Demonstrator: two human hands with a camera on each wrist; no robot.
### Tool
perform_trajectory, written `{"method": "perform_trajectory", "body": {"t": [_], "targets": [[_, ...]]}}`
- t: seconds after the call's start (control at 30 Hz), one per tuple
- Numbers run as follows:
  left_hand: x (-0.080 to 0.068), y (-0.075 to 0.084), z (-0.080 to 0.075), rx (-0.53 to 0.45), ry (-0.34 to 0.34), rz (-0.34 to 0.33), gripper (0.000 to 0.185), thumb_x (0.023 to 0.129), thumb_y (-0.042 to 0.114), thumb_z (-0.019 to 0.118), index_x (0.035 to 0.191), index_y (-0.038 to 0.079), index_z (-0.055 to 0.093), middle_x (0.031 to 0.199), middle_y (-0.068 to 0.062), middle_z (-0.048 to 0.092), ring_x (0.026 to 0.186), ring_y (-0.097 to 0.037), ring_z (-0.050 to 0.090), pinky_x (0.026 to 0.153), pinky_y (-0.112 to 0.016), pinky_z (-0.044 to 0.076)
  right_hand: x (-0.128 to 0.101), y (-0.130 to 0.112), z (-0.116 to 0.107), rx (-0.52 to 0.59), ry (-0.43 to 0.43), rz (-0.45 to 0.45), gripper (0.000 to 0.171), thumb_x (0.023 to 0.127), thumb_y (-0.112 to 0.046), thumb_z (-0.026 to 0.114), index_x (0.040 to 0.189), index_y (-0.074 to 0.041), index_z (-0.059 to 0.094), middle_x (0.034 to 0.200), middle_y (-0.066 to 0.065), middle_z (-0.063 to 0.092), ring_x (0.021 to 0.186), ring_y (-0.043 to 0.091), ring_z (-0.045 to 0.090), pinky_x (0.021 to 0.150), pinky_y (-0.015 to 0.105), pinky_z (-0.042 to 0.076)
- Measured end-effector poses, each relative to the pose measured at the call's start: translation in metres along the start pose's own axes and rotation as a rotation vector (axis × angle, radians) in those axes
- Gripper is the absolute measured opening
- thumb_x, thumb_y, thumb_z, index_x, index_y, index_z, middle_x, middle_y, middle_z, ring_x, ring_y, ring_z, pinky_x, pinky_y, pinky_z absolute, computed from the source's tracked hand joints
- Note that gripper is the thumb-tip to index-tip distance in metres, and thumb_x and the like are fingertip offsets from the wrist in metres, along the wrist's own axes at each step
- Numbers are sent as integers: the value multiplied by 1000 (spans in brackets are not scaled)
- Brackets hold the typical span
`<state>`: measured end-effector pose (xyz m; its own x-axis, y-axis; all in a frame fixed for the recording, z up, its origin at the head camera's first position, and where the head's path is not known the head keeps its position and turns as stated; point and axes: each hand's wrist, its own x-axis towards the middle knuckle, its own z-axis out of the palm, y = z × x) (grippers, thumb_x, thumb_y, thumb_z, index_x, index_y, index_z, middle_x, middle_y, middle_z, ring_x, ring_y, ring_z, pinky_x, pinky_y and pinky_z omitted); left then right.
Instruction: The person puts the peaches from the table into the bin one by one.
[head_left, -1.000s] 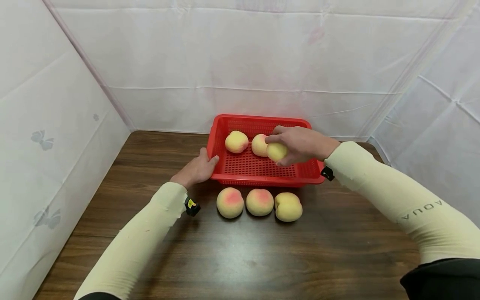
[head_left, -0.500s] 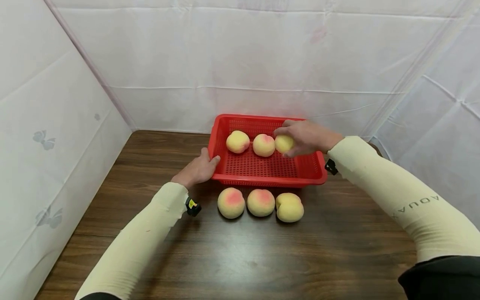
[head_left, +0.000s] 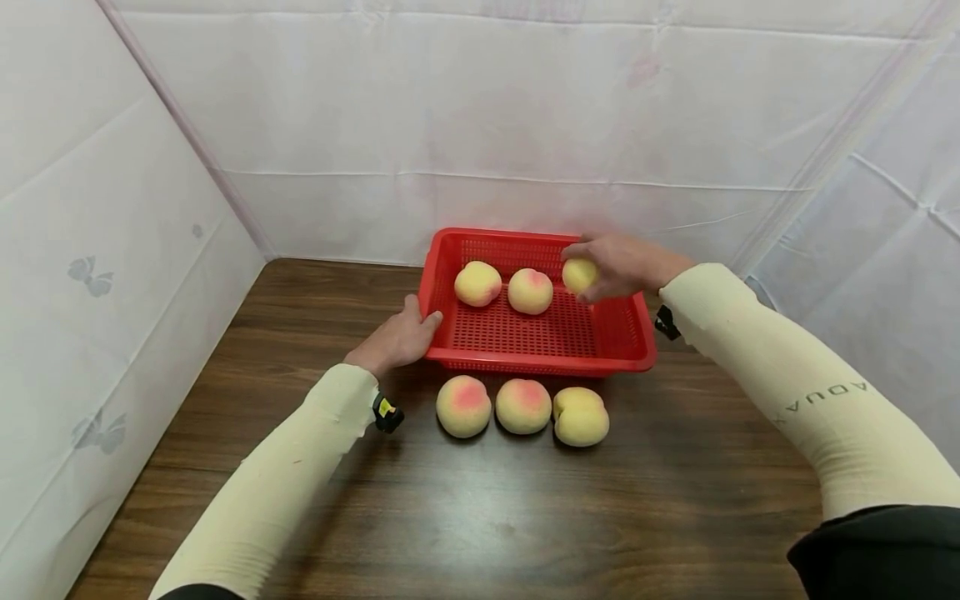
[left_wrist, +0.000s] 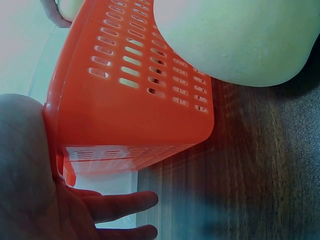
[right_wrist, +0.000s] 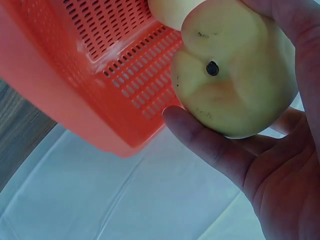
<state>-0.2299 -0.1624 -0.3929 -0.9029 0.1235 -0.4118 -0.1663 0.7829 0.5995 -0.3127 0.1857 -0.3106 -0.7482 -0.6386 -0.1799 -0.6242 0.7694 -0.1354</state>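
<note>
A red slotted basket (head_left: 615, 333) stands at the back of the wooden table, with two yellow-pink peaches (head_left: 477, 283) (head_left: 530, 291) side by side in it. My right hand (head_left: 600, 265) grips a third, yellower peach (head_left: 580, 274) over the basket's far right part; in the right wrist view the fingers (right_wrist: 210, 145) curl under this peach (right_wrist: 232, 80), above the basket's wall (right_wrist: 100, 75). My left hand (head_left: 408, 329) rests against the basket's front left corner, thumb at the rim. In the left wrist view its fingers (left_wrist: 120, 202) lie straight beside the basket (left_wrist: 135, 90).
Three more peaches (head_left: 463, 406) (head_left: 522, 406) (head_left: 580, 416) lie in a row on the table just in front of the basket. White sheeting walls close the left, back and right sides. Bare dark wood (head_left: 480, 517) stretches toward me.
My right hand has carried the peach from over the basket's front middle to its far right, away from me. The left hand has stayed at the corner.
</note>
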Motion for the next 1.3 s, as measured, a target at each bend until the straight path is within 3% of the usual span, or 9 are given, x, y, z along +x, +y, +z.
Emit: {"method": "perform_trajectory", "body": {"t": [0.43, 0.77, 1.3], "targets": [[0, 1, 2, -4, 7, 1, 51, 111, 45, 34, 141, 4, 29, 107, -16, 57, 92, -26, 58, 80, -37, 44, 6, 16, -10, -16, -1, 12, 48, 80, -20, 82, 125, -12, 66, 119, 17, 63, 95, 29, 61, 79, 44, 54], [-3, 2, 3, 1, 38, 17, 51, 111, 45, 33, 140, 3, 30, 105, -16, 59, 93, -27, 59, 85, -40, 44, 10, 22, -20, 10, -17, 68, 59, 83, -20, 80, 138, -9, 62, 128, 20, 60, 102, 32, 61, 87, 48, 54], [-6, 3, 2, -2, 21, 3, 52, 111, 46, 33, 140, 4, 29, 105, -15, 60, 90, -26, 60, 81, -38, 44, 15, 29, -27, -7, -50, 123, 55, 84, -23, 79, 135, -12, 61, 121, 19, 60, 100, 32, 59, 85, 46, 51]]}}
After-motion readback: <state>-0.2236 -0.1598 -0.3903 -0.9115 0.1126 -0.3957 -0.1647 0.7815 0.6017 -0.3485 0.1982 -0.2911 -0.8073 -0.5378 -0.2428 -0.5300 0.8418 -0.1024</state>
